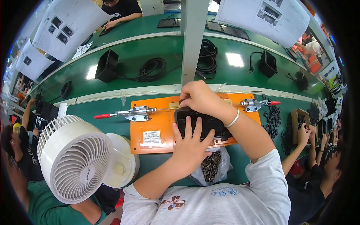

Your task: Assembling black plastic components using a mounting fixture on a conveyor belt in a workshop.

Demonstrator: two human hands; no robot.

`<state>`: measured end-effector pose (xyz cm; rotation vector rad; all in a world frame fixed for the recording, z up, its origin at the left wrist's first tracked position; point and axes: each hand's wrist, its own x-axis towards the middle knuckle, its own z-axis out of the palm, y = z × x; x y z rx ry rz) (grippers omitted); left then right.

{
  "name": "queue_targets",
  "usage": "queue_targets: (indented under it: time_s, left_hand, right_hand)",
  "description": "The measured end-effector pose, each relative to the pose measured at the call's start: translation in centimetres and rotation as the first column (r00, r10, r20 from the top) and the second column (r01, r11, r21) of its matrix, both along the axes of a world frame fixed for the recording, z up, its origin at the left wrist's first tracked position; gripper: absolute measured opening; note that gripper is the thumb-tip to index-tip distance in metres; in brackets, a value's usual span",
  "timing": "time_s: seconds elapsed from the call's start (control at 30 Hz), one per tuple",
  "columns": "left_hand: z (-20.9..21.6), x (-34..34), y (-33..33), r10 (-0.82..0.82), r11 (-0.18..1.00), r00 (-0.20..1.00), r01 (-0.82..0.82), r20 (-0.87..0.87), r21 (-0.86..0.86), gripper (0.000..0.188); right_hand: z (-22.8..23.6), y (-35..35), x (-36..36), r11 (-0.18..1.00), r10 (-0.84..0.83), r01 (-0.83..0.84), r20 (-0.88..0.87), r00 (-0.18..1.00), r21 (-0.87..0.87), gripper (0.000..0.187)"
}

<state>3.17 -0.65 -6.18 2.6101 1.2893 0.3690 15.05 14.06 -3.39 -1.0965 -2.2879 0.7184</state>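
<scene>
A black rectangular plastic housing (pixel 214 123) sits in an orange fixture plate (pixel 243 125) on the bench. My left hand (pixel 190 146) lies on the housing with its fingers spread over the near left part. At the housing's far left corner, my right hand (pixel 200 96) is closed in a pinch beside a small brass-coloured block (pixel 174 105). Whatever the pinched fingertips hold is hidden. Toggle clamps with red handles flank the housing, one at the left (pixel 139 113) and one at the right (pixel 252 105).
Against the plate's near edge rests a plastic bag (pixel 225 165) of small dark metal pieces. A white fan (pixel 82 161) stands at the left. Small black parts (pixel 272 118) are scattered on the right. Beyond the rail lie black boxes (pixel 107 66) and coiled cables. Co-workers sit on both sides.
</scene>
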Motion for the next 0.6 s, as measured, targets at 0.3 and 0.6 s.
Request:
queue_targets:
  time_s: [0.3,0.6]
  left_hand:
    - [0.4,0.0,0.2,-0.005,0.999,1.000,0.005,0.011,-0.046,0.069]
    - [0.9,0.8,-0.1,-0.020,1.000,1.000,0.019,0.019,0.019,0.066]
  right_hand:
    - [0.3,1.0,-0.4,0.999,-0.003,0.007,0.125,0.992,-0.031,0.017]
    - [-0.5,-0.6,1.8,0.990,-0.141,0.140,-0.046,0.989,-0.018,0.038]
